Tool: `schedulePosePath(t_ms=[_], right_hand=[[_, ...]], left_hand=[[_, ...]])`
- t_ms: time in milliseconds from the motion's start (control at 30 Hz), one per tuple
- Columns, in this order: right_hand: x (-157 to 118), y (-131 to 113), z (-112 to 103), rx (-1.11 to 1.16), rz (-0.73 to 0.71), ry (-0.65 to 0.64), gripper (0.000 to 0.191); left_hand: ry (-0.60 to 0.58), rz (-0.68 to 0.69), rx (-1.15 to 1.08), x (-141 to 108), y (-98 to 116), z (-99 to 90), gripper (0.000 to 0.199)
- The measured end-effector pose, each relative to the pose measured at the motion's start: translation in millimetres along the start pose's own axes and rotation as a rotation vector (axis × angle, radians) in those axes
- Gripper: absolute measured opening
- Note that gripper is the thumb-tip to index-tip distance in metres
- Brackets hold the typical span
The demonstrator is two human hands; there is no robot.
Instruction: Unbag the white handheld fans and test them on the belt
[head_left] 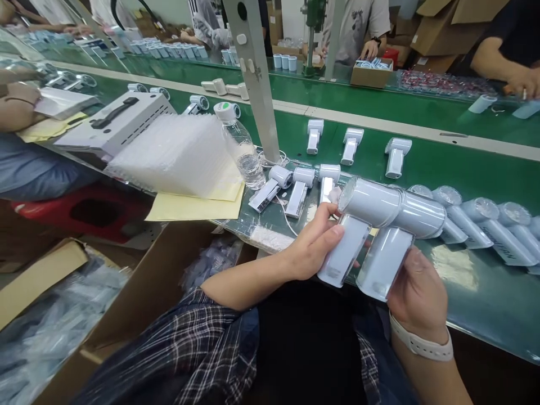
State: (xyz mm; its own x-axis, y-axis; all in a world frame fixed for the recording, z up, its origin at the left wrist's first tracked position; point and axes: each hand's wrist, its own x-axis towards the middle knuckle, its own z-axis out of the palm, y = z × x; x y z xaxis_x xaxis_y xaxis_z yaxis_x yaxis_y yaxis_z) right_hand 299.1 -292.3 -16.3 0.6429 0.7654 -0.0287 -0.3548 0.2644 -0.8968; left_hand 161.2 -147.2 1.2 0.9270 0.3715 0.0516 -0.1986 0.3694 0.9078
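Two glossy pale-blue hair-dryer-shaped housings are held up side by side, their round barrels touching end to end. My left hand (314, 242) is closed round the handle of the left housing (343, 247). Round the handle of the right housing (383, 261), my right hand (419, 289) is closed, a white watch strap at its wrist. A small pale scrap (334, 194) shows by my left fingertips; whether they touch it I cannot tell. Just behind, smaller white hair-dryer-shaped units (298, 194) lie on the bench, one with its handle uncovered.
A row of pale-blue housings (506, 230) lies at right. More white units (351, 145) rest on the green belt (371, 115). At left are a water bottle (244, 152), a white foam stack (177, 152), yellow sheets (198, 207) and a carton (126, 315). A metal post (257, 84) rises ahead; other people work beyond.
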Motion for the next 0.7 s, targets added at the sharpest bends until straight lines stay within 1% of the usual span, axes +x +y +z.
schedulePosePath(t_ms=[133, 200, 333, 467, 567, 633, 700], right_hand=[[-2.9, -3.8, 9.1, -0.028, -0.054, 0.059, 0.029], [-5.2, -6.8, 12.8, -0.015, -0.034, 0.076, 0.030], [-11.8, -13.8, 19.9, 0.003, 0.000, 0.106, 0.037], [-18.4, -18.5, 21.7, -0.010, 0.014, 0.061, 0.047], [-20.1, -20.2, 19.9, -0.015, 0.008, 0.078, 0.051], [-19.5, -21.2, 18.7, -0.014, 0.005, 0.101, 0.049], [-17.8, -21.9, 18.5, -0.002, 0.028, 0.096, 0.042]], left_hand=[[-0.014, 0.011, 0.032, -7.7, 9.8, -5.0, 0.054], [-0.019, 0.004, -0.011, -6.2, 11.1, -6.1, 0.055], [-0.027, 0.019, -0.117, 0.1, 7.2, -5.4, 0.056], [-0.038, -0.081, -0.201, -0.4, 5.0, -2.4, 0.058], [-0.019, -0.112, -0.221, -2.5, 6.3, -1.2, 0.061], [-0.011, -0.117, -0.237, -2.6, 7.5, -1.4, 0.061], [-0.018, -0.137, -0.271, -1.4, 7.9, -1.7, 0.063]])
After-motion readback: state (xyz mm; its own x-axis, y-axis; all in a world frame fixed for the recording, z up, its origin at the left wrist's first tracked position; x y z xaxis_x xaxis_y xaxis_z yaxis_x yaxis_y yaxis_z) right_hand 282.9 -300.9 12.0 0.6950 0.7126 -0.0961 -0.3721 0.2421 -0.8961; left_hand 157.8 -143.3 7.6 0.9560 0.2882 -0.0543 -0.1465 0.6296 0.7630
